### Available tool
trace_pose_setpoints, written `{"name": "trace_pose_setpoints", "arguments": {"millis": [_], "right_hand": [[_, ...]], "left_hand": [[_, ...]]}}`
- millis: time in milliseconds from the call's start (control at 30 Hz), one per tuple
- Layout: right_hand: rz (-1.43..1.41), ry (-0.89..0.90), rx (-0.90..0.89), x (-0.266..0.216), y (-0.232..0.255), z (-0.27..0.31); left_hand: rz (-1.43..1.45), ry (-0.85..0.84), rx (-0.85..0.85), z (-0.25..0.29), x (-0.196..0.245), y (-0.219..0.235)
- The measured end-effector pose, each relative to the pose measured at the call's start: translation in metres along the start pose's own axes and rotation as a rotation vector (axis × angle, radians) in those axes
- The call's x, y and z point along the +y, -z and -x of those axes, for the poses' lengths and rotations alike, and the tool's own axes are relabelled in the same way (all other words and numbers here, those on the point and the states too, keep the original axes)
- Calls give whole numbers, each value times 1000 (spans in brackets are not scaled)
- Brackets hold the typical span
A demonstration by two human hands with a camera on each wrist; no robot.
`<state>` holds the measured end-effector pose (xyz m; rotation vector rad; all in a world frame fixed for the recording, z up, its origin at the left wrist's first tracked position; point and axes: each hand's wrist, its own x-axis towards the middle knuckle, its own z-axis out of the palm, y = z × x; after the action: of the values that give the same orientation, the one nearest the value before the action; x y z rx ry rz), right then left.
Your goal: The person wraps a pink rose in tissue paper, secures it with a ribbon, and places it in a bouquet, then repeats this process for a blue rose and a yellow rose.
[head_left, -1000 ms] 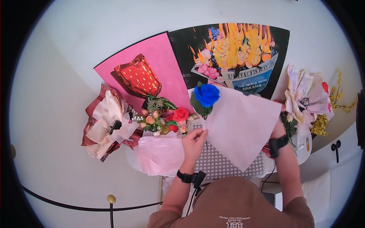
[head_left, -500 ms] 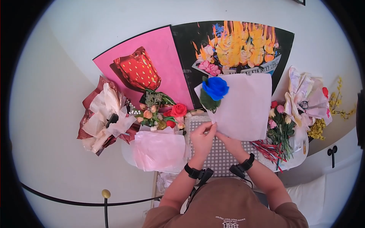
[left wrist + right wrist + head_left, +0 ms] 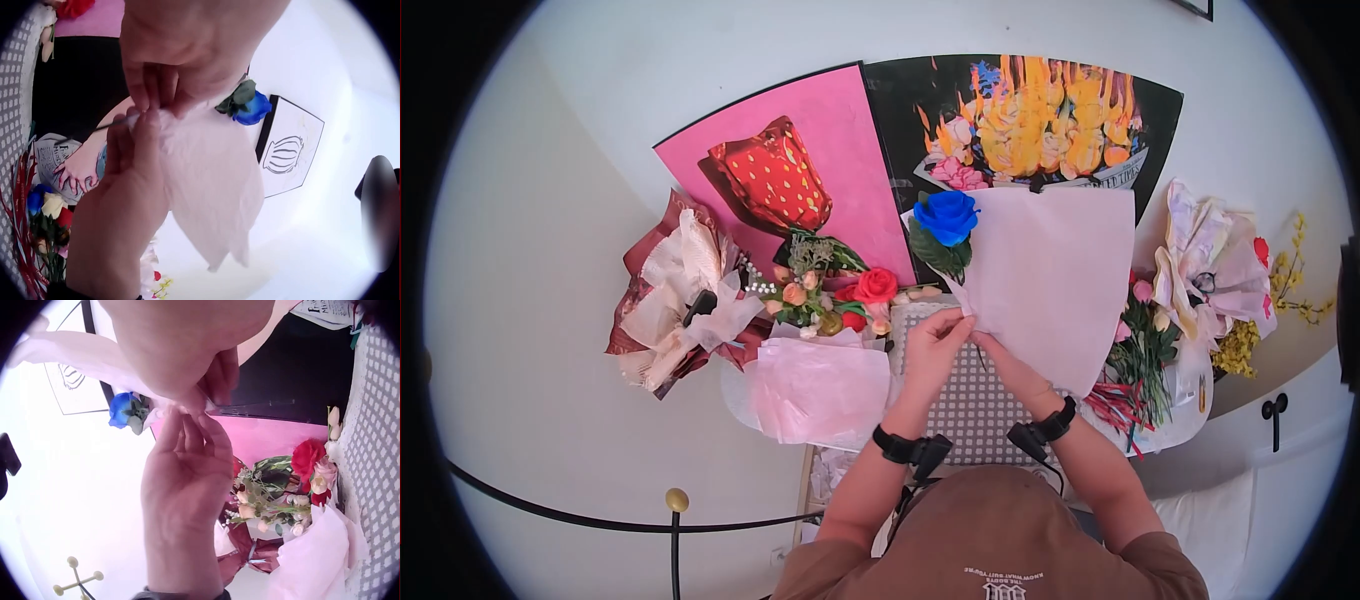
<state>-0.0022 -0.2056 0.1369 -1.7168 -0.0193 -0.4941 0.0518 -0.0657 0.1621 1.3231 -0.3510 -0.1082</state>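
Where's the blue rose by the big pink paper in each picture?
Head: blue rose above the middle, at the pink paper's left.
Left wrist: upper half, right of the middle.
Right wrist: upper half, towards the left.
Shared landmark: checked cloth; lower middle, left edge, right edge, in that order.

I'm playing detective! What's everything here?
Big rose: 1, blue, by held sheet
Held sheet: 1, pale pink, in hands
Paper pile: 1, pink, table's left
Posters: 2, pink and black, behind
Wrapped bundles: 2, maroon-cream left, pale right
Smaller flowers: many, mixed, both sides
Ribbons: several, red, right
Yellow flowers: many, yellow, far right
Checked cloth: 1, grey-white, middle
Table: 1, white, underneath
Rail: 1, black, lower left
Wristbands: 2, black, wrists
Shirt: 1, brown, bottom
Left hand, right hand: 2, bare, holding sheet
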Motion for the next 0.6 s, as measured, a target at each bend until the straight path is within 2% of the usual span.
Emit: {"name": "trace_pose_setpoints", "arguments": {"millis": [33,100,167,233,267,333,367,400,433,500,600], "right_hand": [[-1,2,1,-5,3,1],[-125,-27,-23,-16,8,2],[-127,-31,-10,-18,8,1],[-128,-32,3,-19,5,0],[-94,4,45,-17,2,0],[-57,40,89,-18,-2,-1],[84,130,121,-20,-3,-2],[226,220,152,-21,-4,-3],[228,219,153,-17,-5,-3],[400,349,180,-11,-6,-6],[468,389,194,-14,-7,-5]], "left_hand": [[99,44,-113,-3,3,4],[97,55,-147,-8,8,12],[95,68,-181,-10,6,13],[24,-41,-100,-12,1,7],[24,-42,-102,-11,-1,3],[-86,-91,58,-7,2,-9],[-84,-91,56,-7,-1,-13],[-141,-163,134,-8,-3,-18],[-198,-235,212,-8,-5,-21],[-228,-262,243,-6,-4,-27],[-255,-284,280,-6,-5,-31]]}}
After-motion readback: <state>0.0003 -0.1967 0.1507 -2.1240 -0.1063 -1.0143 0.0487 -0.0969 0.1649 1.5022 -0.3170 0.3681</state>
